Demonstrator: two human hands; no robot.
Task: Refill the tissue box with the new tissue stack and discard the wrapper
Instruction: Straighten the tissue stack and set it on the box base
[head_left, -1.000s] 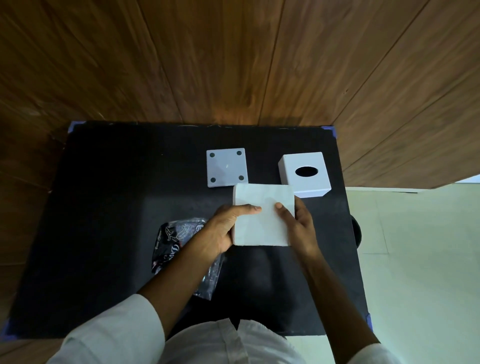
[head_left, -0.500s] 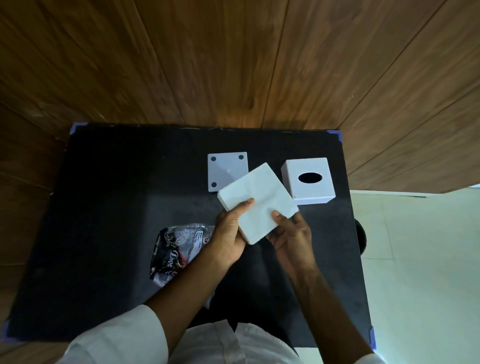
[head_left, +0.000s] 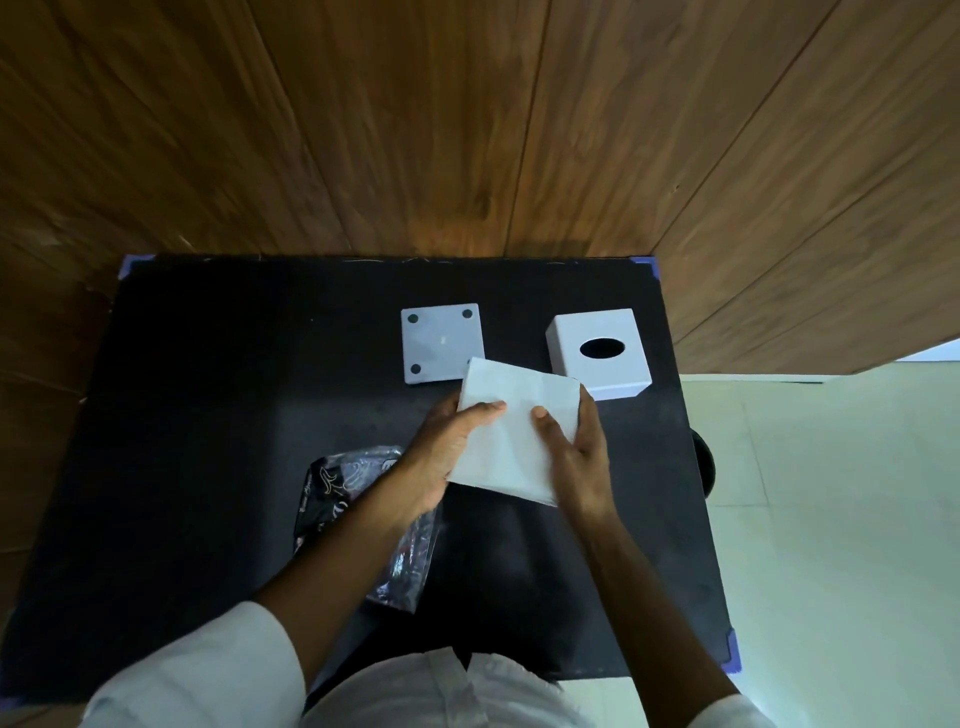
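Both hands hold the white tissue stack (head_left: 511, 431) above the middle of the black table (head_left: 208, 415). My left hand (head_left: 447, 452) grips its left edge with the thumb on top. My right hand (head_left: 576, 457) grips its right side, thumb on top too. The white tissue box cover (head_left: 600, 353), with an oval slot on top, stands just behind and right of the stack. The box's grey square base plate (head_left: 441, 343), with round pads at its corners, lies flat to the left of the cover. The dark printed plastic wrapper (head_left: 353, 499) lies crumpled under my left forearm.
A wood-panelled wall (head_left: 467, 130) rises right behind the table. Pale floor tiles (head_left: 831, 519) lie to the right of the table. A dark round object (head_left: 706, 462) pokes out past the table's right edge. Blue tape marks the table corners.
The tissue stack was turned diagonally half a second ago and is now rotated back closer to square, tilted slightly, still held by both hands in about the same place.
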